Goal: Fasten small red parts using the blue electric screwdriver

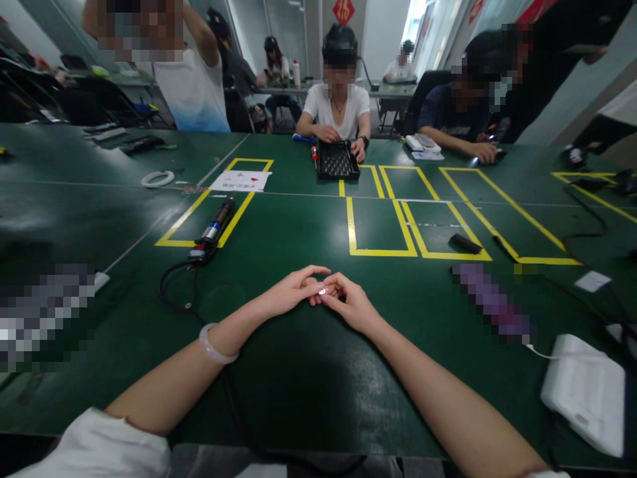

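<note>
That tiny shiny piece [323, 291], too small for me to name, would do best in a light, steady pinch low over the green tabletop [288, 226], sitting as it does right where the left hand [293, 290] and the right hand [352, 303] meet, both seemingly closed on it at the tips.

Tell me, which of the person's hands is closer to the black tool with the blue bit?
Left. The black tool lies ahead of the left hand and off to its left; the right hand is farther away, on the other side of the left hand.
</note>
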Demonstrator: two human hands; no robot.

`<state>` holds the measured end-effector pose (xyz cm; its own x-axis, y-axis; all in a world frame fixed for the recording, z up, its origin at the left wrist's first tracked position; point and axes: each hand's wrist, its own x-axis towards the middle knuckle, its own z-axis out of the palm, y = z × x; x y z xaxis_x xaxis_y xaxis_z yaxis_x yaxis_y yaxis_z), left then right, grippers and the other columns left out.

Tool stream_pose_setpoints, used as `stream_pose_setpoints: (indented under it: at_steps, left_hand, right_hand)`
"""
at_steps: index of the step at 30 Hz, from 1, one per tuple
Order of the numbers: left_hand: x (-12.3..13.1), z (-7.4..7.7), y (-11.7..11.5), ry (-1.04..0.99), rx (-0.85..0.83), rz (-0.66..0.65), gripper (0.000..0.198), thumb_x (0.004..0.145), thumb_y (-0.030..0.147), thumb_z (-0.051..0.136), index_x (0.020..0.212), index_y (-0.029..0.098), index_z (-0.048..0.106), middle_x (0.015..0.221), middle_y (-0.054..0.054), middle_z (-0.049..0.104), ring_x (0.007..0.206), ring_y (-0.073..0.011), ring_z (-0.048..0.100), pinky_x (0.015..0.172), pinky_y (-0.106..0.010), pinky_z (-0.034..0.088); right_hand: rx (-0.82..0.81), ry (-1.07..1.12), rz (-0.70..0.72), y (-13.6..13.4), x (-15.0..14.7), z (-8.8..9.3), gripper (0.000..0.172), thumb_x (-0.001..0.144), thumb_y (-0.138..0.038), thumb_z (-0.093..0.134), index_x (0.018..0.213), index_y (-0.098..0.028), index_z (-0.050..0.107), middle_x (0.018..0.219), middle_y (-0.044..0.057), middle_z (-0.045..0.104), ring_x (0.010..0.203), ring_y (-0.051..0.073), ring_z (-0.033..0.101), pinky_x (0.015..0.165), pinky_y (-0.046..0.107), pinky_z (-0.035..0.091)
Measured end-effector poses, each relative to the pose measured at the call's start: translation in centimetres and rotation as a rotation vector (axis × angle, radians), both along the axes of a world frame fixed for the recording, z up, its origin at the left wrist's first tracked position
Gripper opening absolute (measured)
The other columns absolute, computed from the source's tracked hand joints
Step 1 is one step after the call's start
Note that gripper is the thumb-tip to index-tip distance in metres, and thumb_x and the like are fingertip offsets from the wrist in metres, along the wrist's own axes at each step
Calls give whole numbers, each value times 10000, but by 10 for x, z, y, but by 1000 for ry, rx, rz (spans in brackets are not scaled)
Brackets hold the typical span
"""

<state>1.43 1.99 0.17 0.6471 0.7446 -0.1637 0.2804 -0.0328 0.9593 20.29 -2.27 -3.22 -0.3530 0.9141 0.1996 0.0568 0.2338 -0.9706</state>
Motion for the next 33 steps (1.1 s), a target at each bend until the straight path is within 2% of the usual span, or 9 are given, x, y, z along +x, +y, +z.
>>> stream_pose_setpoints:
  at_steps: [3,6,10,16,22,25,29,31,33]
  left_hand:
    - [-1,-3,0,-16,-51,56,361,852,416,614,1041,113,568,769,-22,637,708,-126,598,713,-259,458]
    - [-2,-3,-2,-40,-44,67,300,833,390,639,948,120,579,833,-30,636,737,-119,598,742,-262,464]
    - [-5,0,-6,-32,92,92,255,832,342,647,963,136,574,862,-23,621,792,-123,598,758,-257,467]
    - [-7,5,-11,67,360,78,179,848,270,622,985,164,572,958,-31,633,921,-144,619,875,-295,482]
    - [-14,12,-12,184,488,18,326,872,334,604,1157,195,529,1052,-44,640,982,-161,621,900,-304,493]
    - [-38,16,-1,344,633,73,418,906,415,536,1272,217,500,1180,-70,608,1098,-202,585,971,-360,468]
    - [-99,15,29,704,904,402,528,897,458,498,1339,170,473,1395,-149,464,1300,-323,433,1089,-510,353]
    - [-136,9,45,862,924,586,639,860,470,540,1377,114,423,1461,-205,378,1333,-395,378,1092,-569,322]
    - [-171,1,58,970,857,684,740,814,494,594,1399,93,383,1491,-234,330,1342,-450,348,1071,-589,335]
  right_hand:
    - [39,-38,-44,0,-1,-2,112,879,-260,603,970,-211,559,791,-12,631,688,122,571,630,245,443]
    - [66,-68,-58,0,-2,-3,129,870,-251,609,976,-211,547,781,-19,602,658,114,545,611,241,436]
    - [52,-45,-101,1,-1,-5,179,865,-282,622,1004,-206,537,814,-7,594,697,122,558,628,250,451]
    - [46,-57,-113,3,-1,-7,173,844,-239,621,1000,-201,555,853,12,635,697,125,574,618,254,462]
    - [111,-115,-111,2,-1,-7,143,832,-196,621,968,-200,579,877,20,635,726,134,590,636,260,472]
    - [117,-150,-125,2,0,-7,143,833,-181,619,972,-201,588,857,14,615,714,132,577,642,260,471]
    - [116,-183,-130,2,0,-7,144,830,-175,621,970,-198,597,859,16,607,722,132,577,640,256,468]
    - [120,-189,-131,2,-1,-6,135,835,-177,618,968,-197,600,871,21,612,733,135,583,646,257,469]
    - [123,-192,-128,2,-1,-6,128,843,-182,614,969,-197,601,878,24,616,737,136,586,653,260,471]
